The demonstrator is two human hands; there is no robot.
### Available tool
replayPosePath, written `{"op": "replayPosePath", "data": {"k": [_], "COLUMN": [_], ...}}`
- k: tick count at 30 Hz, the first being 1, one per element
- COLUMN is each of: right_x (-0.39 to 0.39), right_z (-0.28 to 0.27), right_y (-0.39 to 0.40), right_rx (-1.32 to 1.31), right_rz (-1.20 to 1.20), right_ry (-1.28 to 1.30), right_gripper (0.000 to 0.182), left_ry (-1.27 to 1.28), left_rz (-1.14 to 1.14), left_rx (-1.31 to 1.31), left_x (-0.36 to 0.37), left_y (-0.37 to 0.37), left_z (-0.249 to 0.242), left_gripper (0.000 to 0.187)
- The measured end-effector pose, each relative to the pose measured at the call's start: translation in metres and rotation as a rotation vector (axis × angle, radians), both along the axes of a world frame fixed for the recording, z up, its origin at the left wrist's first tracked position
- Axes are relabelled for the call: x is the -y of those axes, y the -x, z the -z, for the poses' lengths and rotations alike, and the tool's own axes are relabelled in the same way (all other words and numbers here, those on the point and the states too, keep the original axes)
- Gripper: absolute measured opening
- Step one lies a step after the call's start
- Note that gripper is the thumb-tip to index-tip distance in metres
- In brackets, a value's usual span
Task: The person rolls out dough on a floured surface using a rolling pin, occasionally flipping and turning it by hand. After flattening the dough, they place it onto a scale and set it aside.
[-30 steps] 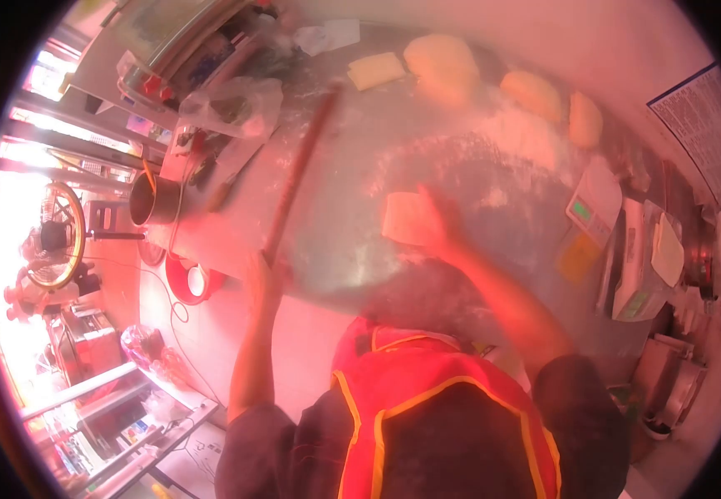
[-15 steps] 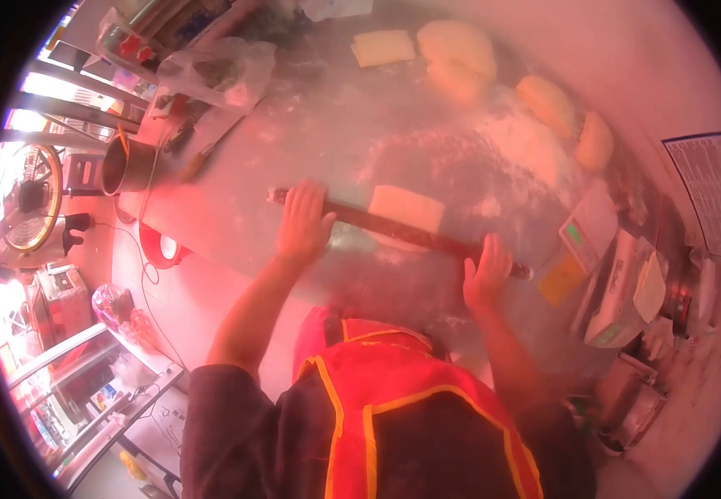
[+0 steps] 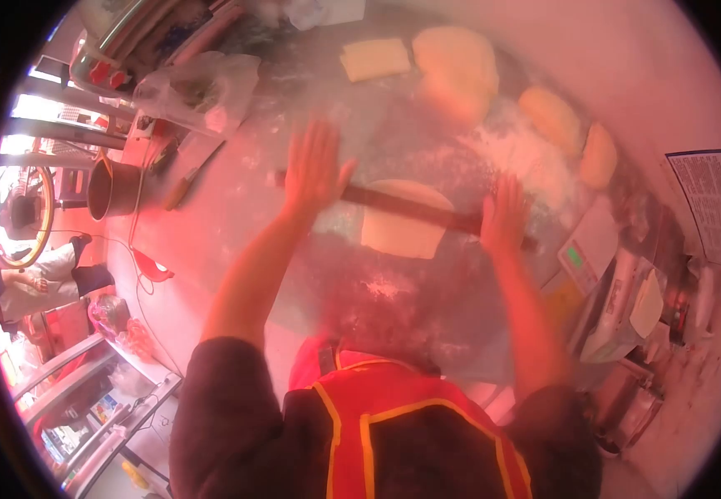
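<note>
Fingers extended and unclenched, the left hand point(image 3: 314, 170) and right hand point(image 3: 504, 218) lie over opposite ends of a rolling pin point(image 3: 406, 205) crossing the flattened dough sheet point(image 3: 398, 234) on the floured worktable point(image 3: 248, 179), while the wall's printed notice point(image 3: 718, 195) is illegibly small.

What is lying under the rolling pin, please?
Under the rolling pin is a flat sheet of dough, visible on both sides of it. The strip directly beneath the rolling pin is covered, and the sheet of dough hides the table below.
</note>
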State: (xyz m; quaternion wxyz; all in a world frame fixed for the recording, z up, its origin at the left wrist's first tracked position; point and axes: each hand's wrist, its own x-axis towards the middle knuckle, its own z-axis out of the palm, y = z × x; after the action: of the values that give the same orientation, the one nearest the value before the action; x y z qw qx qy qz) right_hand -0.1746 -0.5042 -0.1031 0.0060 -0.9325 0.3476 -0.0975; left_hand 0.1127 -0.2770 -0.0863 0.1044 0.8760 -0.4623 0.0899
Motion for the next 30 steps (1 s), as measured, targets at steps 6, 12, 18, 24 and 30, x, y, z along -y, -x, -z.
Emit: {"op": "replayPosePath", "data": {"k": [6, 12, 18, 24, 30], "right_x": [-0.133, -0.095, -0.019, -0.077, -0.069], "right_z": [-0.017, -0.011, -0.009, -0.017, -0.038], "right_y": [0.117, 0.077, -0.002, 0.055, -0.086], "right_rx": [0.002, 0.029, -0.003, 0.051, -0.050], "right_rz": [-0.130, -0.128, -0.082, -0.163, -0.312], "right_ry": [-0.205, -0.176, -0.050, -0.261, -0.847], "right_gripper": [0.064, 0.060, 0.051, 0.051, 0.042], "left_ry": [0.001, -0.050, 0.102, 0.008, 0.137], "left_rz": [-0.009, -0.041, 0.022, 0.061, 0.220], "left_rx": [-0.313, -0.284, 0.023, -0.192, -0.262], "left_x": [-0.171, -0.127, -0.042, -0.122, -0.139], "left_y": [0.132, 0.094, 0.015, 0.078, 0.096], "left_z": [-0.003, -0.006, 0.002, -0.009, -0.019], "left_gripper": [0.073, 0.067, 0.058, 0.050, 0.018]}}
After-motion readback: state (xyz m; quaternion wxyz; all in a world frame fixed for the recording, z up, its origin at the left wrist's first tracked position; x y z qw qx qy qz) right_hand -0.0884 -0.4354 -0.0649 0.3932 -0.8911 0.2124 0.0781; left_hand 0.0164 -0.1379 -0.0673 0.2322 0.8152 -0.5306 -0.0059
